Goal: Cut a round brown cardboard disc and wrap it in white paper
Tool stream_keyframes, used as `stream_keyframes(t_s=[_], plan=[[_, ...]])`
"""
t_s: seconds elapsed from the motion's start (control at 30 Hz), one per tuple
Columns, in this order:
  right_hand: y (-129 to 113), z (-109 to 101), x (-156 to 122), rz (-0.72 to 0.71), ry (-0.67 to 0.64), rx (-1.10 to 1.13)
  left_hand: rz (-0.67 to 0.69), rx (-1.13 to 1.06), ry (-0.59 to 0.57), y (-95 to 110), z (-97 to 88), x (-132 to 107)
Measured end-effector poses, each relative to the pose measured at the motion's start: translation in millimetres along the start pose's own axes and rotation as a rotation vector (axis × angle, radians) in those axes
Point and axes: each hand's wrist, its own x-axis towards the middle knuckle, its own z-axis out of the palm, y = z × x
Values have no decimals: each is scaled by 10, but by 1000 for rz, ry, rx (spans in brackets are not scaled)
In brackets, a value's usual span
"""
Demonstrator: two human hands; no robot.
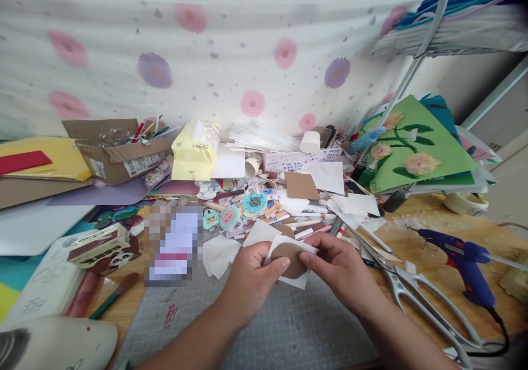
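Note:
Between my two hands is a round brown cardboard piece [293, 255] lying against a white paper square [297, 280]. My left hand [256, 274] pinches the left side, its thumb resting on the brown face. At the upper right edge my right hand [335, 263] grips the same pieces between thumb and fingers. Both are held above a grey cutting mat [264, 331]. Just beyond lie loose white paper pieces [220, 254] and a square brown card [302, 186]. Large metal scissors [412, 298] rest to the right of my right hand.
A blue glue gun [462, 260] with its cord lies at the right. Pens, badges and scraps crowd the middle back. On the left are a blurred phone [175, 243], a panda-printed box [103, 249] and a brush [115, 296]. An opened cardboard box [124, 158] stands behind.

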Motion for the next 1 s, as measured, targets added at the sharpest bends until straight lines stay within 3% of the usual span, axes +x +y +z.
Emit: stream_keyframes(t_s=[0.27,0.63,0.83,1.0], plan=[[-41,-13,-23,57,33,92,-33,-119,-87,10,27,-6],[91,-123,-86,120,-52,169,68,201,-99,-27,-36,93],[93,-215,-105,149,-58,155,3,280,-154,-40,-7,59],[74,-172,-61,166,-24,185,-113,81,-167,-30,34,70]])
